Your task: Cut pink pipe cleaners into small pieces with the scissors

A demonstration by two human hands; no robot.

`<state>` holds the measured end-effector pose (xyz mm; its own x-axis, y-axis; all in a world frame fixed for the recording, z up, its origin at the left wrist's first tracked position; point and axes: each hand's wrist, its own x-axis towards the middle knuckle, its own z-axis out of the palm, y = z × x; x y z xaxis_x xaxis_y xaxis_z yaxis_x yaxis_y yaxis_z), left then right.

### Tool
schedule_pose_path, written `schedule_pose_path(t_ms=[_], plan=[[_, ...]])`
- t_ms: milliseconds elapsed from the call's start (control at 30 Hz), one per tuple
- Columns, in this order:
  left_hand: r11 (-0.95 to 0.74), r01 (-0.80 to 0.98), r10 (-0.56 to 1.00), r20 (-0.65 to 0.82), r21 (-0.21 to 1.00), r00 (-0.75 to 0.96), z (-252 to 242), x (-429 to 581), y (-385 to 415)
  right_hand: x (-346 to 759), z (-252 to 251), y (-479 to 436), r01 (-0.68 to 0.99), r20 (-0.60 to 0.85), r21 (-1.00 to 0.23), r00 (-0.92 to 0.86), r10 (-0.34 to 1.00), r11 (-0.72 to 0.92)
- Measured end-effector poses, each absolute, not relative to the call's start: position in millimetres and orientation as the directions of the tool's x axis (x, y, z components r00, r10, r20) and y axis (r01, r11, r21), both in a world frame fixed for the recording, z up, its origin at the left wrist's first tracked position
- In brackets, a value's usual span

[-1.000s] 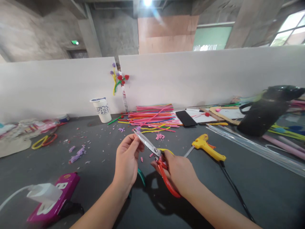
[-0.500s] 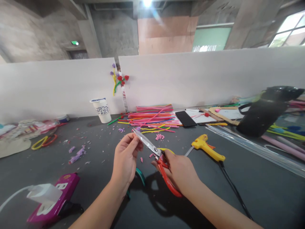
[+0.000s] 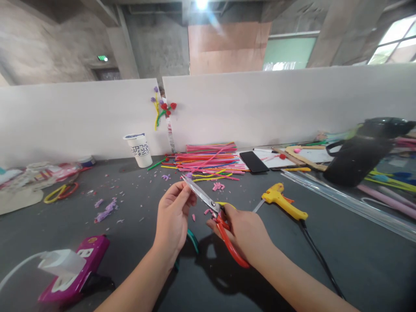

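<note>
My right hand (image 3: 248, 234) grips scissors (image 3: 224, 232) by their red handles. Their silver blades point up and left, with the tips close to my left fingertips. The thumb and fingers of my left hand (image 3: 173, 212) are pinched together just below the blade tips. A small purple fuzzy piece (image 3: 189, 175) shows at those fingertips, mostly hidden by the blades. Part of a yellow pipe cleaner (image 3: 226, 203) shows behind my right hand; whether the hand touches it I cannot tell. Pink cut bits (image 3: 219, 186) lie on the table beyond the scissors.
Pipe cleaners (image 3: 208, 161) lie in a pile at the back, near a paper cup (image 3: 139, 151) and a phone (image 3: 254, 162). A yellow glue gun (image 3: 284, 201) and a black jug (image 3: 359, 151) are on the right. Purple scraps (image 3: 106, 211) and a power strip (image 3: 78, 271) are left.
Hardly anything differs. Both hands and the scissors keep almost the same pose, and the whole view has shifted very slightly.
</note>
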<state>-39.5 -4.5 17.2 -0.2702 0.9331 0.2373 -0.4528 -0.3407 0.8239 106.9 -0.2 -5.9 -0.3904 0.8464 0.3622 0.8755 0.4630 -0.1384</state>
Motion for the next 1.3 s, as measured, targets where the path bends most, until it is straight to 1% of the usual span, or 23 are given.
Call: schedule_pose_path(t_ms=[233,433,533,600,667,733,833,900,967,1033,1100,1200,1300], plan=[[-0.343,-0.447,0.932,0.241,0.826,-0.270,16.3,-39.0,-4.5,106.9,-4.6,-0.7,0.862,0.334,-0.183,-0.399,0.854,0.473],[-0.344,-0.436,0.930,0.237,0.832,-0.281,18.8,-39.0,-4.9,109.1,-3.0,0.5,0.883,0.316,-0.135,-0.391,0.864,0.449],[-0.341,-0.438,0.931,0.237,0.832,-0.277,19.8,-39.7,-5.2,110.3,-1.8,1.2,0.876,0.335,-0.154,-0.389,0.858,0.457],[-0.332,-0.438,0.934,0.228,0.836,-0.274,19.9,-40.0,-5.3,110.2,-0.1,1.1,0.866,0.336,-0.224,-0.362,0.869,0.448],[-0.300,-0.446,0.947,0.205,0.843,-0.248,19.5,-40.0,-5.1,109.8,2.1,0.7,0.834,0.315,-0.344,-0.329,0.890,0.430],[-0.238,-0.452,0.968,0.171,0.860,-0.185,19.1,-39.6,-4.6,109.6,3.9,0.6,0.770,0.287,-0.478,-0.317,0.904,0.422],[-0.074,-0.428,0.997,0.078,0.901,-0.009,18.4,-38.2,-3.9,110.4,5.8,1.6,0.619,0.263,-0.677,-0.304,0.916,0.399],[0.060,-0.390,0.992,-0.010,0.919,0.129,17.6,-36.9,-4.0,111.8,7.7,2.8,0.476,0.225,-0.811,-0.281,0.933,0.339],[0.173,-0.344,0.965,-0.090,0.923,0.245,16.2,-35.5,-4.7,113.3,10.6,4.3,0.315,0.174,-0.914,-0.271,0.947,0.257],[0.249,-0.299,0.937,-0.150,0.921,0.316,14.5,-34.2,-5.8,114.4,13.3,5.8,0.188,0.128,-0.964,-0.283,0.951,0.186],[0.295,-0.260,0.918,-0.196,0.919,0.345,12.9,-33.3,-6.8,114.8,14.8,7.2,0.131,0.082,-0.983,-0.298,0.951,0.125],[0.322,-0.207,0.904,-0.235,0.924,0.357,11.8,-33.1,-7.7,114.7,14.1,8.5,0.130,0.022,-0.989,-0.334,0.942,0.069],[0.257,-0.153,0.923,-0.195,0.954,0.333,12.6,-32.9,-7.2,114.8,12.2,8.2,0.189,0.037,-0.976,-0.342,0.939,0.107]])
